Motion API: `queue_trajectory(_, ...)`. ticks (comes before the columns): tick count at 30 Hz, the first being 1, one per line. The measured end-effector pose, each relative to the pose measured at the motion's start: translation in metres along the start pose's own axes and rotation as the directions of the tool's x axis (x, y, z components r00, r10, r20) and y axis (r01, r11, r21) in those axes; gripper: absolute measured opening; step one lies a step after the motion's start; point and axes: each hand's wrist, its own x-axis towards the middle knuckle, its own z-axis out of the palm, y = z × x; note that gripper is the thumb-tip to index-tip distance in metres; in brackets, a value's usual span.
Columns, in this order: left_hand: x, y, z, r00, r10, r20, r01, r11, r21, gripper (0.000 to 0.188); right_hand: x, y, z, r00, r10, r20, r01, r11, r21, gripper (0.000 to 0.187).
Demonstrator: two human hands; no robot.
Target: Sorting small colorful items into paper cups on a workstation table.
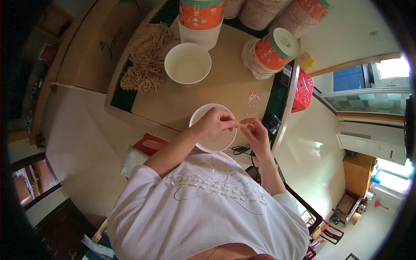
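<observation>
Both hands meet above a white paper bowl (212,145) at the table's near edge. My left hand (216,120) reaches across the bowl, its thumb and fingers pinched together. Just right of the rim, my right hand (256,133) pinches too. Between the fingertips runs a thin pale strand (239,125); its ends are hidden. A second white paper bowl (187,65), larger-looking and upright with nothing seen inside, stands farther off. Left of that bowl lies a tangled heap of beige string (147,56). Small red and white bits (252,99) are scattered beyond my right hand.
Stacked orange-and-white paper bowls (200,24) rise at the far side, and another wrapped stack (273,51) leans at the right. Small dark devices (273,123) and cables line the right edge. A red stool (302,91) stands past it; a cardboard box (93,47) sits left.
</observation>
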Motion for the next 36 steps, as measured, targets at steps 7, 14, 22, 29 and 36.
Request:
queue_trajectory(7,0.008,-0.026,0.004,0.998,-0.052,-0.039,0.045,0.987,-0.152,0.017,0.009,0.012,0.014,0.978,-0.048,-0.203,0.047,0.999,-0.009,0.008)
queue_trajectory(14,0.007,-0.017,0.008,0.986,-0.150,-0.077,0.127,0.959,-0.252,0.033,0.007,0.020,0.008,0.976,-0.043,-0.214,0.032,0.998,-0.058,0.008)
queue_trajectory(22,0.004,-0.023,0.008,0.991,-0.130,-0.006,0.127,0.977,-0.170,0.030,0.004,0.021,0.007,0.978,0.017,-0.208,-0.049,0.987,-0.153,0.007)
queue_trajectory(29,0.002,-0.026,0.014,0.995,-0.073,-0.071,0.068,0.995,-0.071,0.013,0.003,0.027,0.011,0.968,0.083,-0.235,-0.108,0.990,-0.094,0.008)
queue_trajectory(36,0.005,-0.047,0.020,0.995,0.007,-0.100,0.005,0.992,0.126,0.008,-0.002,0.044,0.009,0.949,0.191,-0.253,-0.166,0.979,0.117,0.011)
